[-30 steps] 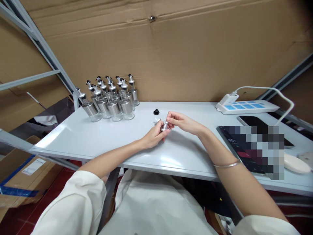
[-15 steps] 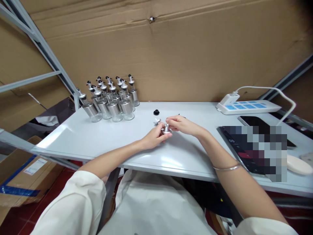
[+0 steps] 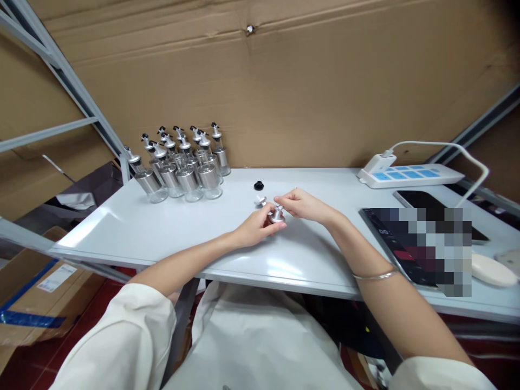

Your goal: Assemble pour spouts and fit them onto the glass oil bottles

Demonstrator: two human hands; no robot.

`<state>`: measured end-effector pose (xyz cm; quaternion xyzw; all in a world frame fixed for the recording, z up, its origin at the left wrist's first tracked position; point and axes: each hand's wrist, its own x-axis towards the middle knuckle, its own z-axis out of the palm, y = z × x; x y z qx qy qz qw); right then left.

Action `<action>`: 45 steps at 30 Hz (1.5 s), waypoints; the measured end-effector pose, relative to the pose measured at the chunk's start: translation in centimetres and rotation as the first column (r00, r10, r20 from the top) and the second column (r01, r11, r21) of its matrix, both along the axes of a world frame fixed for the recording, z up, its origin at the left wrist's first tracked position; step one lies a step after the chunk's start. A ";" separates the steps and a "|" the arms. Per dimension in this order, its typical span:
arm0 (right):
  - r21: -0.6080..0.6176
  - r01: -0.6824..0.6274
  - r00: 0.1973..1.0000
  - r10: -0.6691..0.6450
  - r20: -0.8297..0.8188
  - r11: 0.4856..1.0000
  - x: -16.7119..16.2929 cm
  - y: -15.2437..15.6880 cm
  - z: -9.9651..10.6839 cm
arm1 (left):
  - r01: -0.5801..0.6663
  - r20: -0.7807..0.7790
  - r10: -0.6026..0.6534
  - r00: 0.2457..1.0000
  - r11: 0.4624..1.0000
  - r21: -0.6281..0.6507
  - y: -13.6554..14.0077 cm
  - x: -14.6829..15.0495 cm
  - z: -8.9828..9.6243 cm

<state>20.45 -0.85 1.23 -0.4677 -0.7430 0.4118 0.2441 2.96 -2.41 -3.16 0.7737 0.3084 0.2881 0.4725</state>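
Observation:
Near the middle of the table, my left hand (image 3: 255,225) is closed around a silver bottle pourer top (image 3: 278,215), its cone pointing up. My right hand (image 3: 301,205) is in a pinch just above and to the right of the cone; whatever its fingertips hold is hidden or too small to name. A second silver piece (image 3: 260,201), apparently another pourer part, lies just behind my left fingers. Farther back sits a small black stopper (image 3: 259,185) on the white table (image 3: 195,233).
Several glass-and-steel bottles (image 3: 187,181) with pourer tops stand in a group at the back left. To the right are a power strip (image 3: 410,176) with a white cable, a dark phone (image 3: 420,199), a partly blurred tablet (image 3: 385,238) and a cream oval object (image 3: 493,270). Cardboard (image 3: 304,97) walls the back.
My right hand's fingers have drawn slightly up from the pourer top, showing more of its cone. My left hand keeps its hold. The whole view has shifted a little.

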 end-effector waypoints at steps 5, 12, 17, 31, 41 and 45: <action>-0.053 0.027 0.999 -0.029 -0.022 0.998 0.2 -0.1 0.2 | -0.001 -0.007 0.001 1.000 1.000 0.000 0.0 -0.1 0.0; -0.010 -0.015 0.998 0.015 -0.059 1.000 0.7 0.2 0.0 | 0.003 0.083 0.003 0.997 0.998 -0.068 0.1 -0.1 0.2; 0.033 0.000 0.993 0.004 -0.117 0.999 1.2 0.4 0.3 | 0.003 0.118 0.006 0.993 0.997 -0.075 0.1 -0.2 0.1; 0.073 0.272 0.943 -0.251 -0.220 0.960 5.2 1.1 1.1 | -0.014 0.185 0.035 0.982 0.993 -0.114 0.0 -0.1 -0.1; 0.151 0.342 0.916 -0.365 0.167 0.928 6.5 2.1 0.0 | -0.018 0.189 0.036 0.981 0.995 -0.097 0.1 -0.1 -0.2; 0.153 0.381 0.877 -0.409 0.253 0.912 6.8 2.3 -0.4 | -0.016 0.189 0.033 0.981 0.996 -0.090 0.0 -0.1 -0.1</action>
